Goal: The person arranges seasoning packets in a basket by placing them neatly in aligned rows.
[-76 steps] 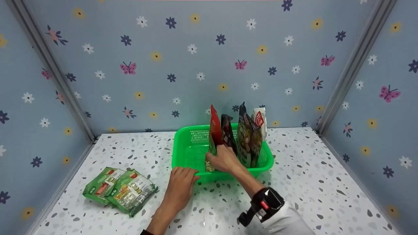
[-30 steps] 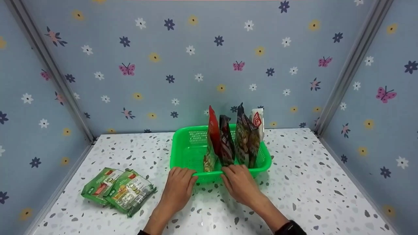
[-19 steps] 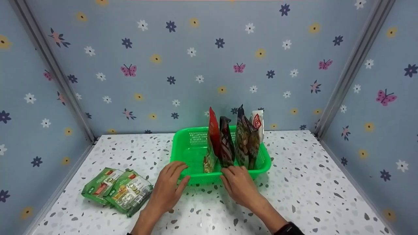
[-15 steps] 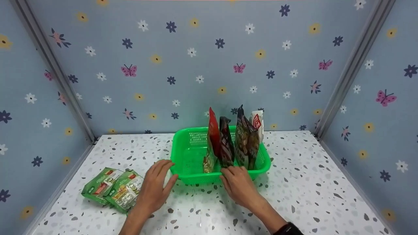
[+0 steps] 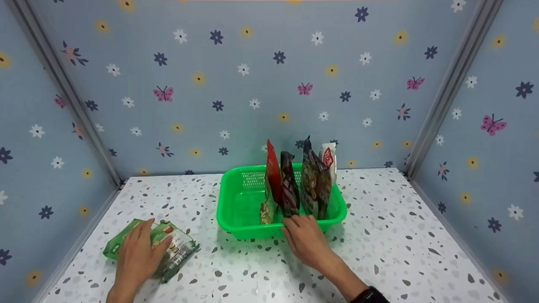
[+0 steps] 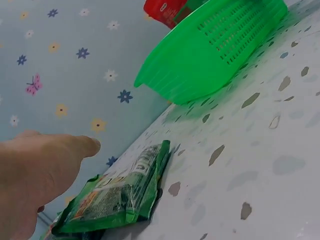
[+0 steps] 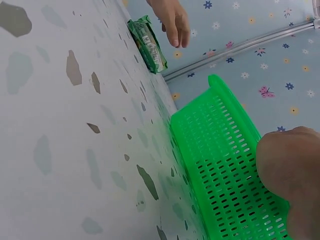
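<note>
Head view: perforated basket [image 5: 248, 232]; glossy packets [image 5: 180, 240]

My left hand [image 5: 138, 254] is bare, with slender fingers and a separate thumb whose end is rounded. My left forearm [image 5: 120, 294] is bare as well, as far as it shows at the near edge. My right hand [image 5: 306, 240] is bare too, and my right forearm [image 5: 343, 277] is slim and smooth in outline. On it, at the near right, I wear a black band [image 5: 370, 295] with a faint shine. Only part of it shows, so I cannot tell whether it is a strap or a cuff.
</note>
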`<action>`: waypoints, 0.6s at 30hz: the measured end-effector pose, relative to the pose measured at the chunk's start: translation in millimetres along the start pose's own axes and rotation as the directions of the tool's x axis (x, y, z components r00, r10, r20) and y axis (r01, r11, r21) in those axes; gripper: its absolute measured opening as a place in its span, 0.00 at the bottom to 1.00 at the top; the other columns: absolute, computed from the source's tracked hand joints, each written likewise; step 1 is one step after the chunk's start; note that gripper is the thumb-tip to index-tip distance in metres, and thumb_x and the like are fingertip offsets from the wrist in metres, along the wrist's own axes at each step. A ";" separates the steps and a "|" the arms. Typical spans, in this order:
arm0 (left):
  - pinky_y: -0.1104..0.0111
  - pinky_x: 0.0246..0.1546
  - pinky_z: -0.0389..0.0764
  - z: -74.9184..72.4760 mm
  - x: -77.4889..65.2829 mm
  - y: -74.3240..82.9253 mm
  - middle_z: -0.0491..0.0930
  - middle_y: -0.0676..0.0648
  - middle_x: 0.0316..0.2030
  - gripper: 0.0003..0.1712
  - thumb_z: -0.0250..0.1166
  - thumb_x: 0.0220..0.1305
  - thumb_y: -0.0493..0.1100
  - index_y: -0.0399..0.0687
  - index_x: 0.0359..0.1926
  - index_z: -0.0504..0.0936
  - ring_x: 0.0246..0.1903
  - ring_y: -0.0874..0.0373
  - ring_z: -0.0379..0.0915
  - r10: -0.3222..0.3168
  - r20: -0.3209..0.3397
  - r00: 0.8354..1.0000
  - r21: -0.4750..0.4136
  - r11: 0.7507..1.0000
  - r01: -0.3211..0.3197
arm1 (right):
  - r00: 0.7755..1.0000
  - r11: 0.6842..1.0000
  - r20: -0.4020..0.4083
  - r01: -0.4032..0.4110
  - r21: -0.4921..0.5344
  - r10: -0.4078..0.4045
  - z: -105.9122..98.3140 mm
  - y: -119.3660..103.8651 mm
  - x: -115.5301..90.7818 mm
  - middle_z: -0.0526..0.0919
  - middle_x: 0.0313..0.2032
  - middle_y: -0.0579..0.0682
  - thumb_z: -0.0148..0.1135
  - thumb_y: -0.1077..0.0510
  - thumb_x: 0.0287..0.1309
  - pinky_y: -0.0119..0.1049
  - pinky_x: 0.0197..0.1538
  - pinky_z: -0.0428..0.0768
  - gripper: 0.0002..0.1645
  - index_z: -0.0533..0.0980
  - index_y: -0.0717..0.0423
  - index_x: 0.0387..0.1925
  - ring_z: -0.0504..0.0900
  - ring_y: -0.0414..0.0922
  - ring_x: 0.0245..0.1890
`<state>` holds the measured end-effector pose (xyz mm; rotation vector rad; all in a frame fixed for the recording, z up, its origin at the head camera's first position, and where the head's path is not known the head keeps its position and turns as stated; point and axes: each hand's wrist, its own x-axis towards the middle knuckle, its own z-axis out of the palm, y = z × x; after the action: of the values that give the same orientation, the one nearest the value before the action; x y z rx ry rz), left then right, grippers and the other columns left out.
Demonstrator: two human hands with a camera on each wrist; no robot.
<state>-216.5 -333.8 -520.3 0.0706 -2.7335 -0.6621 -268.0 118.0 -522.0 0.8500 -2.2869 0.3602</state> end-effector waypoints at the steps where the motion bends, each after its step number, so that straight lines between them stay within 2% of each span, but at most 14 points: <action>1: 0.24 0.73 0.68 -1.1 0.2 -4.6 0.68 0.20 0.77 0.48 0.72 0.80 0.57 0.30 0.82 0.65 0.75 0.17 0.64 -0.021 0.026 0.999 0.011 1.000 0.021 | 1.000 1.000 -0.001 0.000 0.002 0.000 -0.1 0.0 -0.1 0.91 0.43 0.48 0.72 0.55 0.78 0.42 0.46 0.79 0.09 0.88 0.52 0.53 0.88 0.47 0.43; 5: 0.22 0.76 0.62 -2.9 1.1 -20.3 0.61 0.19 0.81 0.57 0.68 0.79 0.68 0.29 0.85 0.59 0.77 0.14 0.58 -0.101 0.116 0.988 0.054 0.994 0.096 | 1.000 1.000 0.003 -0.003 0.013 0.003 0.1 -0.7 -0.6 0.91 0.43 0.48 0.72 0.55 0.77 0.41 0.46 0.78 0.09 0.87 0.52 0.53 0.88 0.47 0.43; 9: 0.21 0.77 0.60 -2.9 2.7 -31.8 0.57 0.16 0.82 0.68 0.61 0.77 0.79 0.26 0.87 0.54 0.77 0.11 0.54 -0.194 0.204 0.959 0.112 0.978 0.174 | 1.000 1.000 0.011 -0.002 0.016 0.002 1.0 -1.4 -1.2 0.91 0.42 0.48 0.72 0.55 0.78 0.41 0.46 0.78 0.09 0.87 0.53 0.53 0.88 0.47 0.42; 12: 0.21 0.76 0.62 -1.9 4.3 -34.7 0.57 0.15 0.81 0.72 0.58 0.75 0.83 0.25 0.87 0.53 0.77 0.10 0.55 -0.240 0.239 0.941 0.143 0.967 0.210 | 1.000 1.000 0.006 0.001 0.015 -0.001 0.9 -1.3 -1.2 0.91 0.42 0.48 0.72 0.55 0.78 0.40 0.46 0.78 0.09 0.87 0.53 0.53 0.87 0.47 0.42; 15: 0.22 0.75 0.64 -0.7 4.4 -32.8 0.60 0.15 0.80 0.71 0.60 0.74 0.83 0.26 0.86 0.54 0.75 0.10 0.58 -0.248 0.221 0.943 0.145 0.965 0.219 | 1.000 1.000 -0.003 0.004 0.008 -0.004 0.5 -0.8 -0.7 0.91 0.42 0.48 0.73 0.56 0.77 0.40 0.46 0.78 0.09 0.87 0.52 0.53 0.87 0.46 0.42; 18: 0.22 0.69 0.70 0.5 2.4 -30.1 0.66 0.15 0.77 0.67 0.67 0.73 0.78 0.26 0.84 0.60 0.70 0.11 0.66 -0.220 0.159 0.963 0.130 0.971 0.200 | 1.000 1.000 -0.009 0.005 0.005 -0.005 0.1 -0.2 -0.4 0.91 0.42 0.48 0.74 0.56 0.76 0.40 0.46 0.77 0.09 0.87 0.52 0.53 0.87 0.46 0.42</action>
<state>-219.8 -360.7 -533.7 0.3505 -2.9576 -0.5922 -267.8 118.0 -522.3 0.8546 -2.2765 0.3665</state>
